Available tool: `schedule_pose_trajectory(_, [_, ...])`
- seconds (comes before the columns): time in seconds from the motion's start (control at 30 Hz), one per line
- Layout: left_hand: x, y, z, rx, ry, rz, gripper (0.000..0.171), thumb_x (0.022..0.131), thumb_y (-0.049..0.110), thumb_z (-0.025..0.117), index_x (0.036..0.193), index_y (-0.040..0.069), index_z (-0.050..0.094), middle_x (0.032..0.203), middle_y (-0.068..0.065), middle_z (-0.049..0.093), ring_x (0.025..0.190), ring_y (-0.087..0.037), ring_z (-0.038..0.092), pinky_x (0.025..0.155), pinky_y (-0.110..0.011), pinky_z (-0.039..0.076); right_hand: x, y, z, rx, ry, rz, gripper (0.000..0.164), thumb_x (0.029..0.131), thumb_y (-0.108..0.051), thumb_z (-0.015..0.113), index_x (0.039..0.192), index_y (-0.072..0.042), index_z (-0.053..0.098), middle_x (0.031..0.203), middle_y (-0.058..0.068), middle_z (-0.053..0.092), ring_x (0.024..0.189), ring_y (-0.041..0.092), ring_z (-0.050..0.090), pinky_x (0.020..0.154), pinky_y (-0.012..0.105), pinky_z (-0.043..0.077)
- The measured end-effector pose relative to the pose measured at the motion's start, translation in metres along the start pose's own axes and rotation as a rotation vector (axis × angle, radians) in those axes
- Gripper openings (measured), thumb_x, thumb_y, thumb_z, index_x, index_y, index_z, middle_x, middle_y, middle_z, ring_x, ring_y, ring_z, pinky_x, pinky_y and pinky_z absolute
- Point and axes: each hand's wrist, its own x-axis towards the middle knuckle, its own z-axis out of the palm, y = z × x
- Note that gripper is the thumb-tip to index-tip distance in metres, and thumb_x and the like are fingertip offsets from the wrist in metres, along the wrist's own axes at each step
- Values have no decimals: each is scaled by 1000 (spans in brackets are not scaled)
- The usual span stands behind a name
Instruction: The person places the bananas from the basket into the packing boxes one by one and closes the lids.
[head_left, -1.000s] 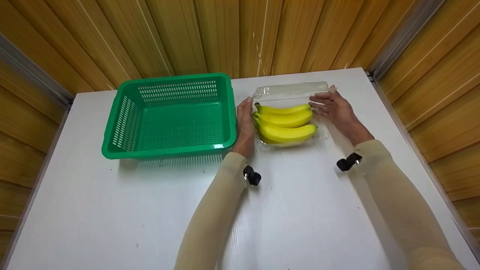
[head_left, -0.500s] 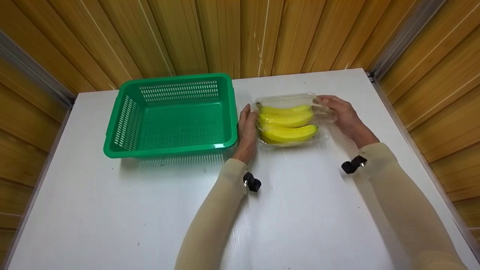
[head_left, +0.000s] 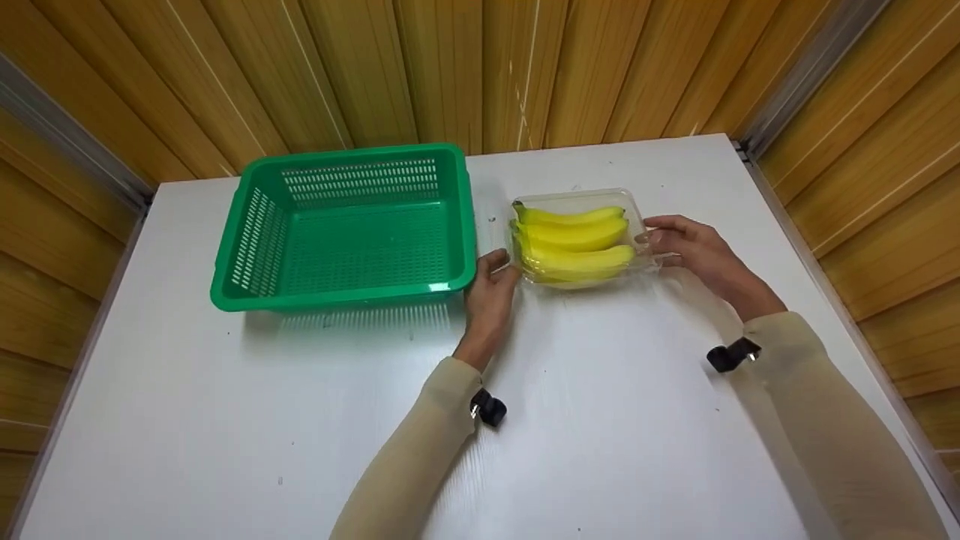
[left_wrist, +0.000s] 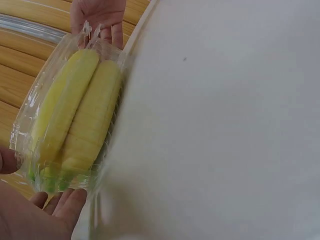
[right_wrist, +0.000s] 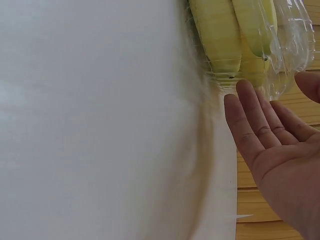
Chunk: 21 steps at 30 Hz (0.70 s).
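Observation:
A clear plastic clamshell box sits toward the back right of the table, with several yellow bananas side by side in it. Its lid is down over the fruit; whether the rim is fastened is unclear. At the box's left front corner is my left hand, its fingers reaching to the box's end and the thumb apart from them. On the opposite side, my right hand has fairly straight fingers at the box's end, thumb spread away.
A green slotted plastic basket stands on the white table, left of the box and close beside my left hand. Wood-patterned panels rise behind the table and along both sides.
The lid, held raised by my right hand at first, has come down over the bananas. My right hand has moved down the right side; my left hand has slid nearer the front.

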Motion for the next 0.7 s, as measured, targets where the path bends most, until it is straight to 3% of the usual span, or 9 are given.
schedule_pose_trajectory(0.13, [-5,-4,-4,-5,27,9,39,98,21,71,131,3,64,124,-10,66,107,-21,67,91,-30,59,-6,5,0,26,-22,4,53,109,-23,62,153,3,48,125,-1,65,109,11,67,93,30,60])
schedule_pose_trajectory(0.27, [-9,-3,-7,-34,7,-39,36,96,21,75,125,3,66,108,-9,67,89,-20,68,76,-32,61,-12,9,2,54,-24,29,49,108,-23,65,145,6,52,123,1,66,105,15,70,95,34,60])
schedule_pose_trajectory(0.43, [-12,-3,-7,-74,-27,-98,32,95,20,76,120,2,65,97,-9,72,82,-22,72,73,-35,62,-19,12,5,129,-56,50,39,107,-22,67,132,7,56,116,8,71,99,22,75,93,38,62])
schedule_pose_trajectory(0.7, [-13,-2,-2,-144,-15,-111,24,94,10,71,113,0,62,93,-13,74,75,-19,70,65,-29,60,-23,15,12,245,-84,40,16,107,-13,66,106,3,67,96,14,76,88,25,76,86,42,64])
